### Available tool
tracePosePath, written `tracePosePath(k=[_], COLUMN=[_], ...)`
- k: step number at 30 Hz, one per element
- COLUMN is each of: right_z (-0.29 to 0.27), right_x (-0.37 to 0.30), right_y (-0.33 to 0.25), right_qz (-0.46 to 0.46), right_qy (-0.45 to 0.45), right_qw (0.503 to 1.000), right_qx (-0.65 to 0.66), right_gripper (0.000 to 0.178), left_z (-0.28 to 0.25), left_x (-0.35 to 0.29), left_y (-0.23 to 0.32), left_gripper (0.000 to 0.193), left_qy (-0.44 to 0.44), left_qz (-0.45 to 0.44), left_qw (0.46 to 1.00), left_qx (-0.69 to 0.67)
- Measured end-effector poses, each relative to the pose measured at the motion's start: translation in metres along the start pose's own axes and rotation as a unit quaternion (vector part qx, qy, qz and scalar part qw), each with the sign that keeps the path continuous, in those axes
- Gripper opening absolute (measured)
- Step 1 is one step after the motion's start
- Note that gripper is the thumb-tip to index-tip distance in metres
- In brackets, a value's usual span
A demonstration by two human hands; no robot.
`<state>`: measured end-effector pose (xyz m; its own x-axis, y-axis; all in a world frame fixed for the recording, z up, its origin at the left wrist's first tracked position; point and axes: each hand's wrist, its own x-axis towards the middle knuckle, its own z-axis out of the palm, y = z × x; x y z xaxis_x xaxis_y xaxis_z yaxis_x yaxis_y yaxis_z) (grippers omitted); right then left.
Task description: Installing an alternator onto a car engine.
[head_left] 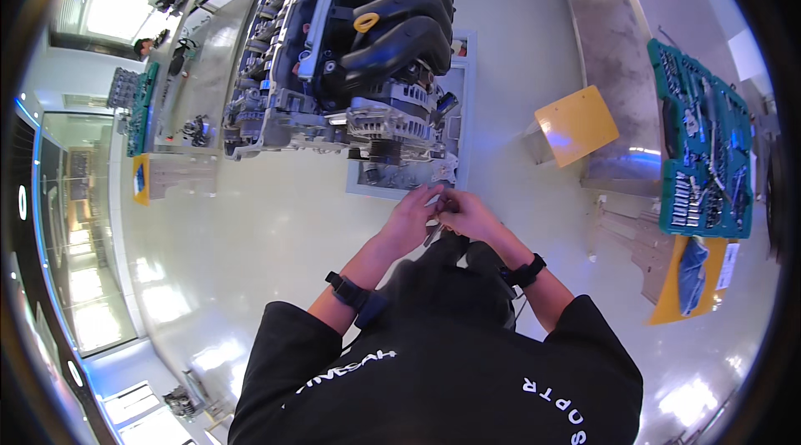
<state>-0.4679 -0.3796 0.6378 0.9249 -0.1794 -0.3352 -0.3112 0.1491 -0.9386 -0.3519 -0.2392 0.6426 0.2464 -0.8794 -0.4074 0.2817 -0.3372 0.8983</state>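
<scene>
My left hand (409,221) and my right hand (470,215) meet in front of my body, fingers curled and pressed together. A small, shiny, narrow metal piece (432,235) shows just below the fingers; its kind is too small to tell, and the fingers hide most of what is between them. Ahead of the hands stands a car engine (292,86) with a black ribbed intake manifold (400,20) on top. A yellow ring-shaped handle (365,22) sits on the engine. At its near end is an alternator (388,124), a short way beyond my fingertips.
A grey tray-like frame (470,103) lies under the engine. To the right, a metal workbench (613,70) carries a green socket set case (705,140). A yellow stool (577,125) stands beside that bench. Another metal bench (213,53) is at the left.
</scene>
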Motion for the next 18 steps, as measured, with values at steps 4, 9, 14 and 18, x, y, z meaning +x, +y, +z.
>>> tracePosePath(k=[4,9,14,18], right_z=[-0.010,-0.021,-0.020,-0.007], right_x=[-0.004,-0.014,-0.005,0.000], right_y=[0.048,0.084,0.098,0.087], right_qz=[0.046,-0.013,-0.082,-0.084], right_qy=[0.014,0.111,0.173,0.183], right_qw=[0.987,0.959,0.924,0.853], right_qx=[0.156,0.260,0.331,0.481], right_gripper=[0.019,0.011,0.013,0.017], left_z=[-0.024,-0.081,-0.110,-0.093], left_x=[-0.010,-0.003,0.015,-0.011], left_y=[0.013,0.000,-0.007,0.006], left_gripper=[0.043,0.031,0.025,0.023], left_qy=[0.110,0.185,0.204,0.235], left_qz=[-0.121,0.061,0.234,0.284], left_qw=[0.986,0.928,0.799,0.782], left_qx=[-0.037,0.317,0.515,0.503])
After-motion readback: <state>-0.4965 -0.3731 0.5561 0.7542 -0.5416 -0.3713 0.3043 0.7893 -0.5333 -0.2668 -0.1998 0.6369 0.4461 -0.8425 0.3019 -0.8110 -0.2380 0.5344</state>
